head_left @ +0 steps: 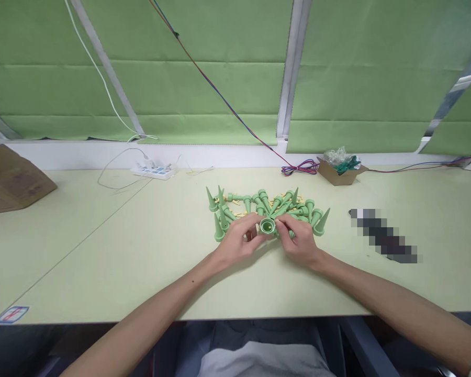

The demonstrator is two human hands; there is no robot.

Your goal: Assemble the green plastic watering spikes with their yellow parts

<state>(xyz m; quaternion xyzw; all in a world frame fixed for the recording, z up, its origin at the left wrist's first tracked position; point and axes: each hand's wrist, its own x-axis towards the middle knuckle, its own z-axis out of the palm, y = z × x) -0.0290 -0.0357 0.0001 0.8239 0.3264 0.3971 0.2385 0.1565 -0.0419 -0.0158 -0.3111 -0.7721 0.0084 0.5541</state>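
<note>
A green cone piece [267, 226] is held with its round open end facing me, and something small and yellowish shows inside it. My left hand [239, 240] grips this piece from the left with thumb and fingers. At its right rim, my right hand [299, 241] is closed in a pinch; what its fingertips hold, if anything, is too small to name. Just beyond both hands lies a pile of green spikes [286, 201] mixed with small yellow parts [239, 214]. Several spikes stand upright at the pile's left side.
An open cardboard box [339, 177] with plastic and green material sits at the back, beside coiled wires [300, 167]. A power strip [154, 170] lies back left, a large cardboard box [15, 180] far left. A blurred dark object [384, 235] lies right.
</note>
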